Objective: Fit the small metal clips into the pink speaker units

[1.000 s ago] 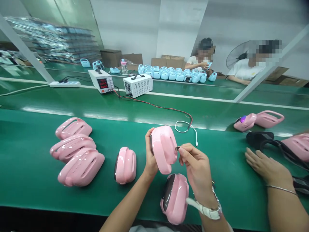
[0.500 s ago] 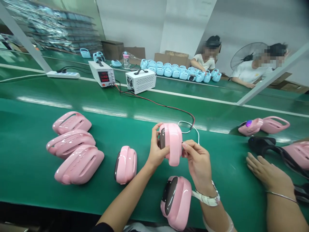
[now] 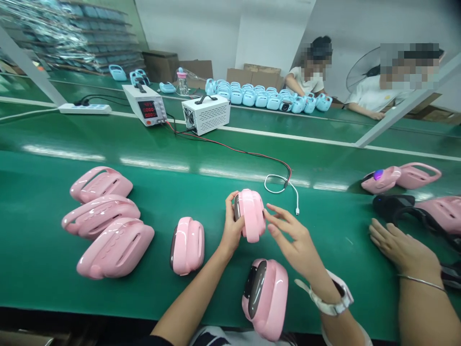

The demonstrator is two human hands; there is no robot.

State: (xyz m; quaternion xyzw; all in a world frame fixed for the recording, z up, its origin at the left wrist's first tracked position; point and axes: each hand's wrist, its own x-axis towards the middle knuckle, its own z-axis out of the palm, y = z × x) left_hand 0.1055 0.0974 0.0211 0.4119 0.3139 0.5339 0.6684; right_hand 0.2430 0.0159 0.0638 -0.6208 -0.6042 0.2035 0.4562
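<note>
My left hand [image 3: 231, 226] grips a pink handheld device [image 3: 249, 214] just above the green belt [image 3: 43, 250], dark screen facing left. My right hand [image 3: 293, 238] is beside it on the right, fingers spread and holding nothing, fingertips close to the device's side. A white cable plug [image 3: 297, 210] lies on the belt just beyond. Another pink device [image 3: 267, 298] stands near the front edge under my right wrist, and a third [image 3: 188, 245] sits to the left.
Three pink shells [image 3: 104, 221] lie at the left. A co-worker's hand [image 3: 401, 247] rests flat at the right near black and pink parts [image 3: 392, 204]. A power supply [image 3: 145, 104] and white box [image 3: 206, 114] stand behind; two people sit by several blue devices [image 3: 262, 98].
My right hand let go of the small plug it pinched at the device and opened. The cable end now lies on the belt. The device was lowered and turned.
</note>
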